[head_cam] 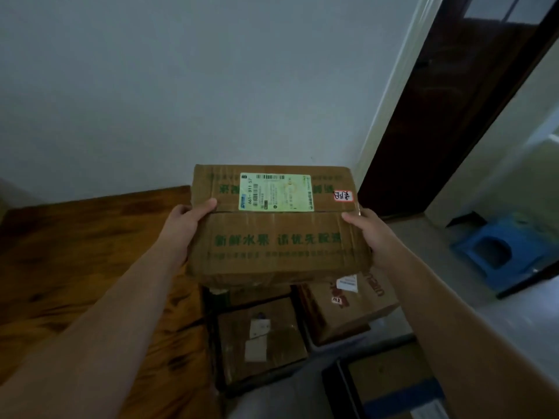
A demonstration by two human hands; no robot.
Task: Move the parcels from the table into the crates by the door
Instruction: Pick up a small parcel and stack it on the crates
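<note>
A brown cardboard parcel [276,237] with green print and a pale green shipping label is held in the air at mid-frame. My left hand [184,225] grips its left edge, thumb on top. My right hand [367,234] grips its right edge the same way. Below the parcel, a dark crate [211,337] on the floor holds a flat brown parcel [260,337] with white labels. Right of it, another brown parcel [348,306] lies tilted in a second crate. A third crate [332,379] at the bottom right holds a box with blue tape.
A wooden table [75,252] stands at the left against a pale wall. A dark wooden door [438,116] stands at the upper right. A blue plastic stool [502,252] sits on the light floor to the right.
</note>
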